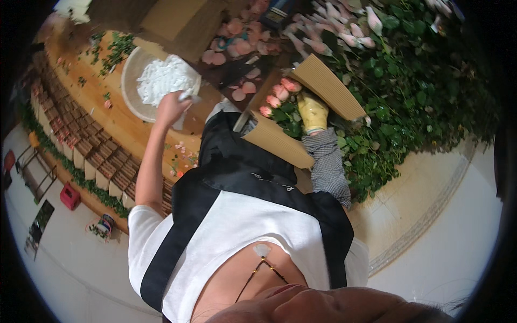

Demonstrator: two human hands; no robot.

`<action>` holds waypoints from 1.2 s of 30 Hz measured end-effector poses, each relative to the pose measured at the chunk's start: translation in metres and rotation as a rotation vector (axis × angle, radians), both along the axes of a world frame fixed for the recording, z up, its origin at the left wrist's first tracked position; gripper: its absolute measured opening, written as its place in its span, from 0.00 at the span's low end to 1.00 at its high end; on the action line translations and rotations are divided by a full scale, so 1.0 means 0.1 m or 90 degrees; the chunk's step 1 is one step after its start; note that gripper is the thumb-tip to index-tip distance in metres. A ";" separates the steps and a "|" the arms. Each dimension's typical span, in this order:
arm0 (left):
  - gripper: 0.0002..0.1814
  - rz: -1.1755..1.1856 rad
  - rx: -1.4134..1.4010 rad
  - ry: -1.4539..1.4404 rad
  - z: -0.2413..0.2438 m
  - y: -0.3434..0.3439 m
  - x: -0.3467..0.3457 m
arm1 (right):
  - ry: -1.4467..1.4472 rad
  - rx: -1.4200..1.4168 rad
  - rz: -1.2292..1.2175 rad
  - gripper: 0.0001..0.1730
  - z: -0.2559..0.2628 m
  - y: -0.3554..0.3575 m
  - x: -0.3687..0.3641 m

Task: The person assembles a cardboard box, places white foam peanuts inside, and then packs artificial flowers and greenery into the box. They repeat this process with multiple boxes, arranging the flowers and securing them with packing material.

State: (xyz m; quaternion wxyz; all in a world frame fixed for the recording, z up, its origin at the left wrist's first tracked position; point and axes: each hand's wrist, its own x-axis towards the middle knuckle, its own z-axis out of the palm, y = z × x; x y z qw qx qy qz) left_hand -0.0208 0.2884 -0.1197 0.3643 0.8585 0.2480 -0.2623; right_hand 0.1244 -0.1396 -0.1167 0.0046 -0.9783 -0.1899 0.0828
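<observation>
My bare left hand [173, 108] pinches a blurred white soft piece [186, 98] at the right rim of a round pale basin [128, 76]. Inside the basin lies a heap of white soft pieces [163, 78], perhaps foam net sleeves. Over my lap is an opened wrapper of brown corrugated cardboard [278, 145], its second flap [329, 87] raised on the right. Several pink roses [280, 93] with green leaves lie between the flaps. My right hand [313, 111], in a yellow glove, is among them, beside the blooms; its fingertips are hidden.
Rose stems and leaves [404, 93] pile up at the right, with pale-sleeved rosebuds [335, 24] above. Loose pink petals [242, 44] lie ahead. Rows of cardboard-wrapped roses [85, 143] line the wooden table [72, 52] at left. A red container [70, 196] stands on the floor.
</observation>
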 end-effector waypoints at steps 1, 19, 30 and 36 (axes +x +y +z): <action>0.31 0.091 0.030 -0.003 -0.34 0.36 -0.34 | -0.001 0.009 0.003 0.16 0.03 0.01 -0.02; 0.17 -0.050 -0.164 -0.296 0.48 -1.56 0.72 | 0.076 0.157 0.005 0.19 0.45 -0.13 -0.14; 0.13 -0.261 -0.065 -0.259 -0.18 -1.87 0.80 | 0.224 0.286 0.007 0.16 0.84 0.31 -0.21; 0.15 -0.181 -0.196 -0.173 -0.16 -1.83 0.73 | 0.297 0.049 0.074 0.18 0.52 0.26 -0.34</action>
